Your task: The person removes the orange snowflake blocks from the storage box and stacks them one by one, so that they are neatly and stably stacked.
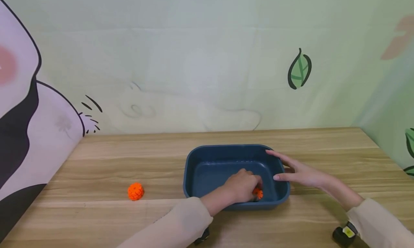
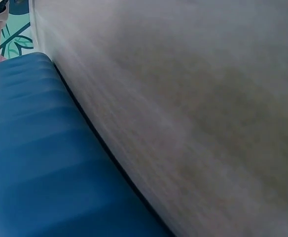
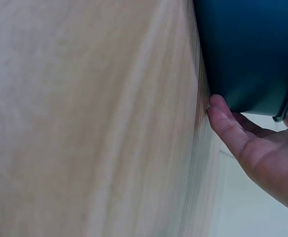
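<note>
A dark blue rectangular basin (image 1: 237,206) stands on the wooden table. My left hand (image 1: 242,185) reaches over its near side, and its curled fingers hold an orange bumpy ball (image 1: 258,193) low inside, near the front right corner. The fingers cover most of that ball. At the basin's right end my right hand (image 1: 300,172) grips the rim, thumb over the edge and other fingers along the outer wall (image 3: 247,59). The left wrist view shows the basin's blue outer side (image 2: 60,148) but not the left hand.
A second orange bumpy ball (image 1: 136,191) lies on the wooden table (image 1: 106,219) to the left of the basin. Behind the table hangs a pale green wall covering (image 1: 194,68) with cartoon drawings. Dark wrist devices (image 1: 344,235) are strapped by both sleeves.
</note>
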Tool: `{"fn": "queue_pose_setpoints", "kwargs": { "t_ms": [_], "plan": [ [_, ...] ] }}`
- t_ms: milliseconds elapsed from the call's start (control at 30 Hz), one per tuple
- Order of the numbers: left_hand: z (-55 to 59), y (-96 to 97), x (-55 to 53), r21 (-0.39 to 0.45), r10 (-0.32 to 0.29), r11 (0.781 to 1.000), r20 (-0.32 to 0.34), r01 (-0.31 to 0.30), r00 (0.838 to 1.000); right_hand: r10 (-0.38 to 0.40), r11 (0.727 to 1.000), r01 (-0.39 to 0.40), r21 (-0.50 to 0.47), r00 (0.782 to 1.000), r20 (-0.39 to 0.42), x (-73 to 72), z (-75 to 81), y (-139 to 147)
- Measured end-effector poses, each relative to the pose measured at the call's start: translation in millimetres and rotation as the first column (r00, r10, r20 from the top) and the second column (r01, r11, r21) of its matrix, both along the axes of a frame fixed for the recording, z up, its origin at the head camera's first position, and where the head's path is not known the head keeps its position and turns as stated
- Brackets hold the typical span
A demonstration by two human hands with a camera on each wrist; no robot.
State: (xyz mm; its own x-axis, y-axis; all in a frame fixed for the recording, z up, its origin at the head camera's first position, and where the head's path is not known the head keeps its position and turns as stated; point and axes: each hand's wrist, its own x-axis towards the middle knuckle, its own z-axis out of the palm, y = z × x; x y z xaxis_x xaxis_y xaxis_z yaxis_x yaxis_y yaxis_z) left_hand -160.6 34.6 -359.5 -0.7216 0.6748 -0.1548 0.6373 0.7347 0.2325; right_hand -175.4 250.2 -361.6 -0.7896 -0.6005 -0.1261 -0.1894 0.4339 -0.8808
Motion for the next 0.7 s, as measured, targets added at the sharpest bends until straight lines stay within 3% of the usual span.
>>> {"fn": "queue_pose_setpoints", "kwargs": {
  "t_ms": [333,700],
  "plan": [
    [0.7,-0.5,0.6,0.003,0.039,0.999,0.045,-0.039,0.998,-0.007,1.000,0.007,0.005,1.000,-0.009,0.7,0.8,-0.6],
    [-0.2,-0.9,1.2,-0.004,0.052,0.999,0.041,-0.052,0.998,-0.016,1.000,0.016,0.013,1.000,-0.018,0.7,0.8,-0.4]
  ]
}}
